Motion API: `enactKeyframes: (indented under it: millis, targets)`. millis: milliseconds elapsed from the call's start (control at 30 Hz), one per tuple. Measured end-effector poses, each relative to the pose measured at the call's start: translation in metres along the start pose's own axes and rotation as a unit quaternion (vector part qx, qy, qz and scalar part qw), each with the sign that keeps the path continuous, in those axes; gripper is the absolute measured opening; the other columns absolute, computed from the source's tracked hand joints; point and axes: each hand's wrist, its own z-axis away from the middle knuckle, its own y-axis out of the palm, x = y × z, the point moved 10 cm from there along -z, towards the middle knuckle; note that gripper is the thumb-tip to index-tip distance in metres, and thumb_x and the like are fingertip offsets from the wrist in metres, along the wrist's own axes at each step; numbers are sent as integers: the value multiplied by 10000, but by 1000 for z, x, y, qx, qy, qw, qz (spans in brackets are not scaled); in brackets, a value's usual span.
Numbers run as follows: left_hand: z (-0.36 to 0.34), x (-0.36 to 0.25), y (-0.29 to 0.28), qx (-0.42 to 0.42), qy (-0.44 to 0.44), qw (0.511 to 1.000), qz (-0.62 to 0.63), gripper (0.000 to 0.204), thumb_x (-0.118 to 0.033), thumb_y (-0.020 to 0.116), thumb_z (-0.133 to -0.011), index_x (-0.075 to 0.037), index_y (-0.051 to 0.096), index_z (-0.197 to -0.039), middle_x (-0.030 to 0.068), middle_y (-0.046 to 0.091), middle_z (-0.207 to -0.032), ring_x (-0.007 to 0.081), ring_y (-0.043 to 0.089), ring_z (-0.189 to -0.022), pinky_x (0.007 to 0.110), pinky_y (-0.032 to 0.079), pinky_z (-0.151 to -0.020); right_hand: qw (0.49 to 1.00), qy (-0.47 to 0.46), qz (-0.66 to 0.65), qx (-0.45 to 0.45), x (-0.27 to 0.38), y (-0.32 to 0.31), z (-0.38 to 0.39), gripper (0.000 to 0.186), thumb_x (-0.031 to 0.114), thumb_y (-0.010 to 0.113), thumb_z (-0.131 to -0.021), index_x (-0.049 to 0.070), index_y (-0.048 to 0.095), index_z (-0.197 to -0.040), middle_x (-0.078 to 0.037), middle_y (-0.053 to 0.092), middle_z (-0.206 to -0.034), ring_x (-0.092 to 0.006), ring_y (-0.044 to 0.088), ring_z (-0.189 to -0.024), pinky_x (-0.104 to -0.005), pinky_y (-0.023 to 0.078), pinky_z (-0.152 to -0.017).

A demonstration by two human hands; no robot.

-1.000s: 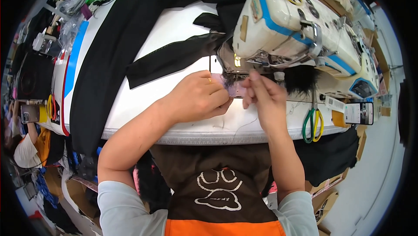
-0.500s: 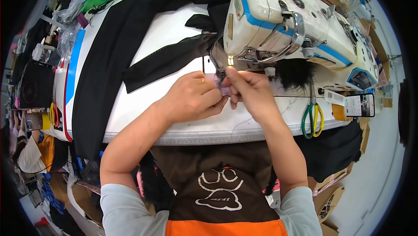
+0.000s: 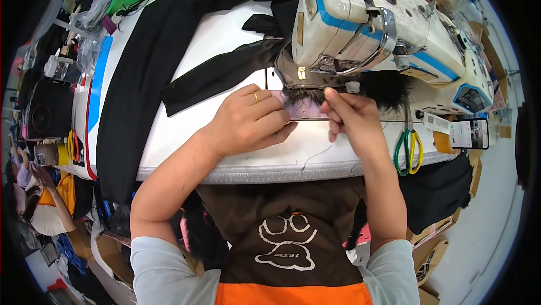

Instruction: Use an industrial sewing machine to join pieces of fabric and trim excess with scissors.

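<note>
A strip of dark fur trim [image 3: 301, 95] runs along the edge of a sheer grey-brown fabric panel [image 3: 288, 69], beneath the head of a white and blue sewing machine [image 3: 349, 29]. At its right end my right hand [image 3: 358, 122] pinches the edge of the trim between thumb and forefinger, other fingers curled. My left hand [image 3: 248, 122], a ring on one finger, rests on the table left of the trim. Its fingers are curled in; whatever they hold is hidden. A black sheer strip [image 3: 217, 71] stretches leftward from the panel.
Green- and yellow-handled scissors [image 3: 408, 152] lie right of my right hand, beside a phone [image 3: 469, 134]. Black fur [image 3: 386, 92] sits under the machine arm. Long black fabric [image 3: 132, 91] drapes over the table's left side. A ruler strip [image 3: 270, 174] lines the front edge.
My hands were close together at the trim. The right hand has moved right, away from the left, which has shifted slightly. The fur edge now shows spread between them.
</note>
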Motion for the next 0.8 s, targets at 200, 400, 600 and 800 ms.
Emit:
enactKeyframes:
  millis: [200, 400, 600, 800]
  targets:
    - [-22, -14, 20, 35, 35, 994, -100, 308, -205, 705, -887, -90, 747, -1170, 22, 712, -1230, 220, 632, -998, 361, 518, -871, 992, 10, 116, 50, -4, -7, 35, 419, 296, 718, -1104, -58, 764, -885, -11, 622, -663, -84, 541, -507, -296, 479, -467]
    - [-22, 11, 9, -38, 38, 993, -110, 332, -196, 702, -833, -109, 745, -1150, 26, 705, -1135, 223, 641, -989, 380, 518, -867, 918, -206, 330, -73, 60, -38, 12, 268, 244, 772, -1040, -12, 813, -968, -8, 667, -686, -66, 526, -575, -290, 415, -539]
    - [-22, 10, 6, -77, 45, 970, -225, 331, -189, 711, -818, -128, 774, -1137, 3, 740, -1183, 199, 653, -990, 377, 483, -894, 852, -334, 374, -149, 85, -42, -29, 221, 186, 755, -901, -35, 748, -894, -261, 698, -791, -472, 702, -780, -455, 571, -715]
    - [-22, 8, 5, -87, 38, 957, -276, 278, -160, 793, -840, -143, 793, -1117, -22, 772, -1163, 189, 649, -977, 379, 457, -899, 700, -480, 492, -195, 44, -38, -59, 308, 200, 870, -872, 21, 775, -1104, -202, 738, -1198, -456, 619, -1209, -522, 501, -1040]
